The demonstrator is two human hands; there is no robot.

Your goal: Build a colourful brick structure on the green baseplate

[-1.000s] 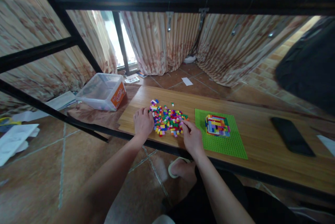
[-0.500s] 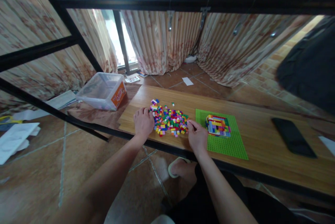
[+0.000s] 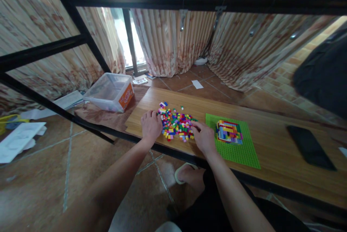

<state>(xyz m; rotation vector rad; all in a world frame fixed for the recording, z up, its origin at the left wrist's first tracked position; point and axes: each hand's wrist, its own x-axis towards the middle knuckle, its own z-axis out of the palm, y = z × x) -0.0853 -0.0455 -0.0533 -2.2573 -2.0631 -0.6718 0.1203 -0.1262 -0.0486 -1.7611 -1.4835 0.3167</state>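
Observation:
A loose pile of small coloured toy bricks (image 3: 177, 125) lies on the wooden board. Against its left edge rests my left hand (image 3: 151, 125), palm down, its fingers laid over the board and the nearest bricks. My right hand (image 3: 204, 138) reaches into the pile's right side. Its thumb and index finger are stretched out and slightly apart among the bricks; nothing shows clearly between them. Just right of that hand lies a green baseplate (image 3: 238, 158), carrying a low rectangular structure (image 3: 230, 132) of multicoloured bricks.
A clear plastic box (image 3: 108, 96) with an orange label stands beyond the board's left end. A dark phone (image 3: 310, 147) lies on the board at the right. Black metal bars (image 3: 173, 0) cross in front of the curtains. Papers (image 3: 23, 140) lie on the tiled floor.
My right hand has shifted slightly left into the pile, and its fingertips have parted. My left hand stays at the pile's edge. The whole view has shifted a little.

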